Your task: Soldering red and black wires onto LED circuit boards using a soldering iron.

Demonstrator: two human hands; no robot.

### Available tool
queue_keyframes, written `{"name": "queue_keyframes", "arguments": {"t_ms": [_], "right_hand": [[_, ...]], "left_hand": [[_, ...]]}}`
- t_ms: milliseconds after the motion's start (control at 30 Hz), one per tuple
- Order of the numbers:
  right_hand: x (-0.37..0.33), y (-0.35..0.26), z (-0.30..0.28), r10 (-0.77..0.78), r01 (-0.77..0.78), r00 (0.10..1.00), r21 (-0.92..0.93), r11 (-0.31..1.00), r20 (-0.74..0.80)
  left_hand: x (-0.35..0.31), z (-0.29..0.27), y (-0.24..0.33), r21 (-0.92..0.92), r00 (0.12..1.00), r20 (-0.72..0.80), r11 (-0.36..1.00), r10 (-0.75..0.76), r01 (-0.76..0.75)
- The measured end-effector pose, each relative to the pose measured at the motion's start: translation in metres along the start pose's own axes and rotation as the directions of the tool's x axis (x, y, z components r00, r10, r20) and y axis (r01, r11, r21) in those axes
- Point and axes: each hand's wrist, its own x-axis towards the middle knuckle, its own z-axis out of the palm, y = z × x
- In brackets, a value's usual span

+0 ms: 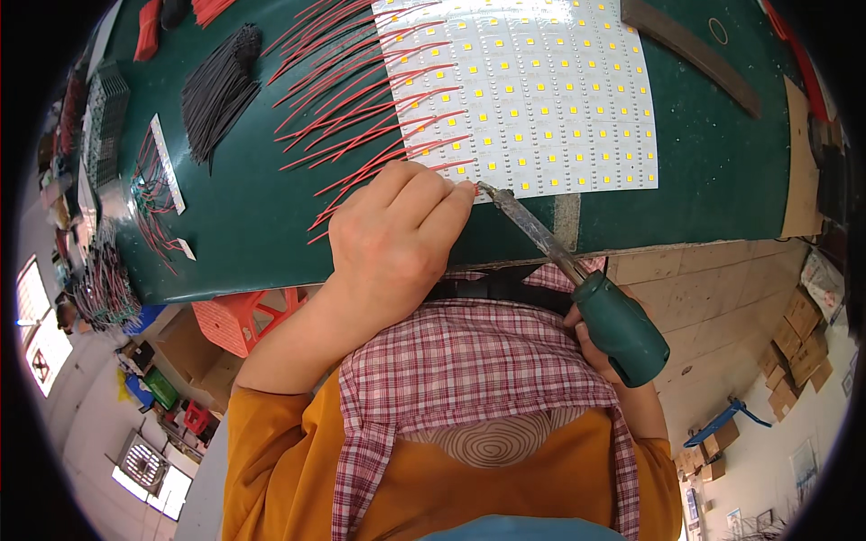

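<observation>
A white LED circuit board sheet (577, 99) with rows of yellow chips lies on the green table. Red wires (361, 117) run leftward from its left part in several rows. My left hand (388, 230) is over the sheet's near left corner, thumb and fingers pinched on a red wire. In my right hand (591, 347) is a soldering iron (622, 329) with a dark green handle; the handle hides most of the fingers. The iron's tip meets the board's near edge, right beside my left fingertips. Whether it touches the wire is too small to tell.
A bundle of black wires (221, 90) lies left of the board, with a narrow strip with wires (167, 167) nearer. A dark flat bar (690, 54) rests at the far right, next to a rubber band (718, 32). Below the table's near edge stands a red stool (239, 323).
</observation>
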Motion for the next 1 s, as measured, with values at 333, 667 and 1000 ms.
{"name": "queue_keyframes", "arguments": {"t_ms": [333, 667, 1000], "right_hand": [[-0.005, -0.006, -0.003, 0.18, -0.206, 0.976, 0.243, 0.948, 0.126], [-0.015, 0.01, 0.015, 0.117, -0.119, 0.992, -0.024, 0.993, -0.05], [-0.01, 0.008, 0.0, -0.049, 0.048, 0.999, 0.042, 0.998, 0.015]], "left_hand": [[0.001, 0.001, 0.0, 0.041, 1.0, -0.001, 0.999, 0.018, -0.018], [0.001, 0.0, 0.004, 0.066, 1.0, 0.019, 0.998, 0.0, -0.001], [-0.009, 0.004, -0.001, -0.029, 0.993, -0.099, 0.997, 0.067, -0.07]]}}
